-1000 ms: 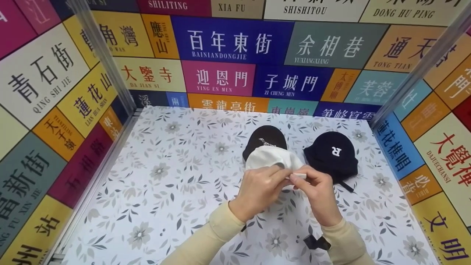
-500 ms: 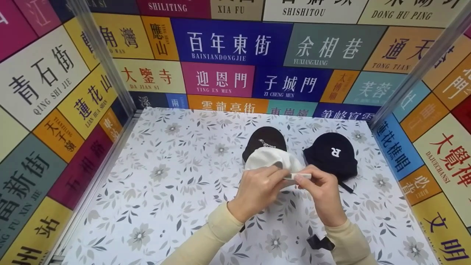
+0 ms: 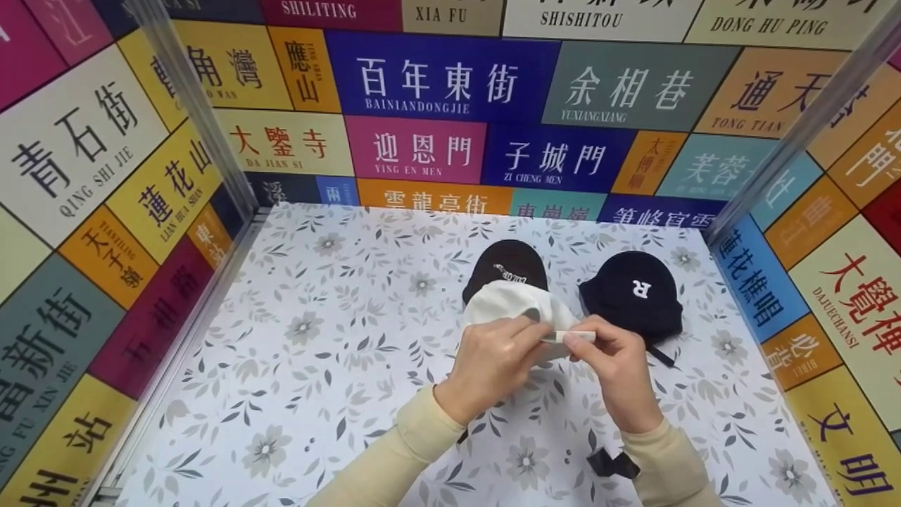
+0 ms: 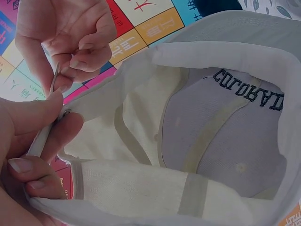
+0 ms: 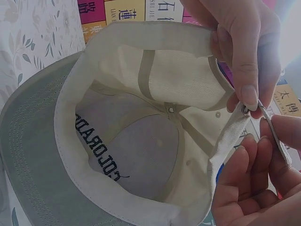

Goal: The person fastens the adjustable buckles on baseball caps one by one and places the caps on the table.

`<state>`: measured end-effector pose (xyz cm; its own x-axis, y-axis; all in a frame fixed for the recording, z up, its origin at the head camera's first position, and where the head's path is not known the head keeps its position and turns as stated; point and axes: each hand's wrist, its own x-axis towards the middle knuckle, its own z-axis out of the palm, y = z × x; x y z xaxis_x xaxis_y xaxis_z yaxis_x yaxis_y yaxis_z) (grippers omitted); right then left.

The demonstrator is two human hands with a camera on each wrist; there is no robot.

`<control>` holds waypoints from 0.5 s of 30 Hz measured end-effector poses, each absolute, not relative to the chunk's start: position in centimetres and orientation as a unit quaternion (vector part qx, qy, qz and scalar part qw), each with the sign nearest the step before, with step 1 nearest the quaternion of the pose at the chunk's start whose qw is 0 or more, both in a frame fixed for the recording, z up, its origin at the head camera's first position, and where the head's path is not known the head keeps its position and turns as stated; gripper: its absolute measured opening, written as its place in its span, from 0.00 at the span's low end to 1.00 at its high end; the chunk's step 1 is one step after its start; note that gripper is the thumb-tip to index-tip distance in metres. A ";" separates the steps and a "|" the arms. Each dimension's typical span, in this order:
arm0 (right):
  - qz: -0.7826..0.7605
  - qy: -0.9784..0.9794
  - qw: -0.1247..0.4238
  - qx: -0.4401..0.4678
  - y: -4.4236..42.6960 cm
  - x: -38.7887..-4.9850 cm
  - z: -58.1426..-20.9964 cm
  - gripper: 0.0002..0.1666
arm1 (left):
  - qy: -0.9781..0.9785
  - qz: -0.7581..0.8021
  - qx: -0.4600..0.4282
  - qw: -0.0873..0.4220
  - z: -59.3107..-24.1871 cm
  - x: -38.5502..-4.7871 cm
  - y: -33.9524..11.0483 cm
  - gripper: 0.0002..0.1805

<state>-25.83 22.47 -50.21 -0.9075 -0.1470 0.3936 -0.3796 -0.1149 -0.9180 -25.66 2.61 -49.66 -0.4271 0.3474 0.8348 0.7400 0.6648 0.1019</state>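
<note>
A pale baseball cap [image 3: 503, 303] is held with its inside facing the wrist cameras; its grey-green brim [image 5: 35, 141] and dark lettering seen in reverse show there. My left hand [image 3: 496, 359] pinches the cap's back strap beside a small metal fitting [image 5: 245, 109]. My right hand [image 3: 619, 370] pinches the free end of that strap [image 3: 577, 336] between thumb and fingers. In the left wrist view the strap [image 4: 42, 136] runs between both hands. Just behind the pale cap lies a dark brown cap [image 3: 507, 264], partly covered by it. A navy cap [image 3: 633, 292] with a white letter sits to the right.
A white tablecloth [image 3: 303, 380] with grey flowers and leaves covers the table. Panels [image 3: 443, 77] printed with coloured street names stand at the back and both sides. A black strap piece [image 3: 612, 465] shows by the right wrist.
My right hand has shifted slightly to the right, and more of the strap shows between the two hands. The left hand and the other caps have stayed almost still.
</note>
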 end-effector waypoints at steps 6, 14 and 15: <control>0.715 -0.667 0.062 0.202 22.4 -25.8 -50.4 0.06 | -0.816 -0.225 -0.335 0.414 -49.7 -25.5 2.4 0.08; 0.695 -0.685 0.048 0.211 22.2 -25.9 -50.3 0.04 | -0.819 -0.219 -0.339 0.408 -49.7 -25.4 2.3 0.09; 0.693 -0.687 0.051 0.212 22.2 -25.9 -50.3 0.04 | -0.819 -0.218 -0.340 0.408 -49.7 -25.4 2.3 0.09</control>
